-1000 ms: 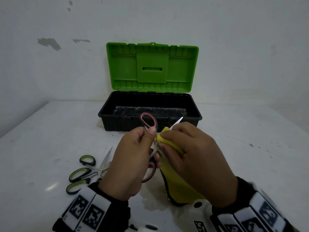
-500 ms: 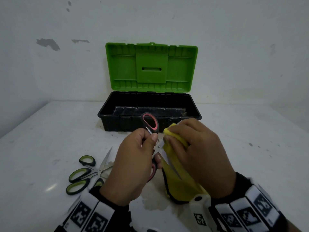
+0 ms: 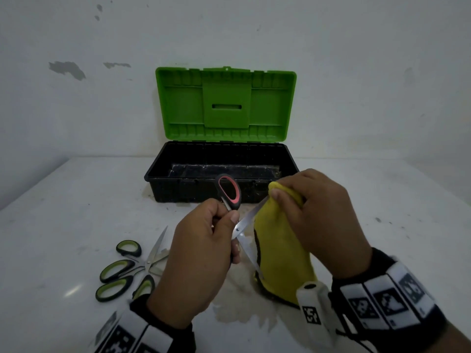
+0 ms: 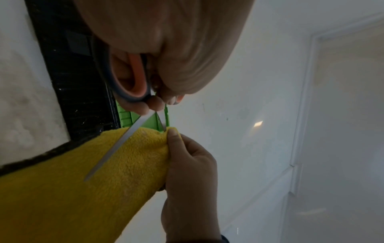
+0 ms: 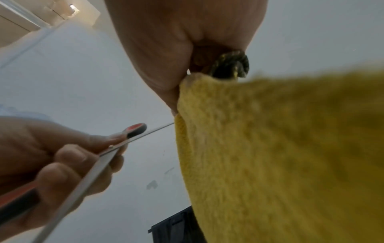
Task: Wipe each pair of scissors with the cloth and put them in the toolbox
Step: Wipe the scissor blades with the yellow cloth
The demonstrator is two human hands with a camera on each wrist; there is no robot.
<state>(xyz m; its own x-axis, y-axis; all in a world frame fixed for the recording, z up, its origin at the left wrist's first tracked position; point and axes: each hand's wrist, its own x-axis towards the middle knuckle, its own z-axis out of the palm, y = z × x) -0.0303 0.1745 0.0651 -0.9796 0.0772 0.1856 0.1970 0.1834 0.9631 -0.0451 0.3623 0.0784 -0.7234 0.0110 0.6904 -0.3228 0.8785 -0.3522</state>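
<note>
My left hand (image 3: 204, 256) grips the red-and-black scissors (image 3: 230, 194) by the handles, blades spread apart. Its upper blade (image 3: 248, 216) runs up into the yellow cloth (image 3: 280, 258), which my right hand (image 3: 318, 212) pinches around the blade tip. The lower blade (image 3: 248, 253) slants down alongside the cloth. In the left wrist view the scissors' handle (image 4: 133, 82) sits in my fingers and one blade (image 4: 116, 146) lies across the cloth (image 4: 83, 189). In the right wrist view the cloth (image 5: 280, 156) hangs from my right hand. The toolbox (image 3: 219, 184) stands with its lid raised behind my hands.
Two pairs of green-and-black scissors (image 3: 122, 271) lie on the white table (image 3: 76, 212) to the left of my left hand. A wet stain (image 3: 242, 309) spreads on the table under the cloth. A white wall stands behind the toolbox.
My right hand with the cloth has slid along the upper blade, away from the pivot toward the tip. The scissors' blades have spread wider, and the left hand has tilted the handle upright.
</note>
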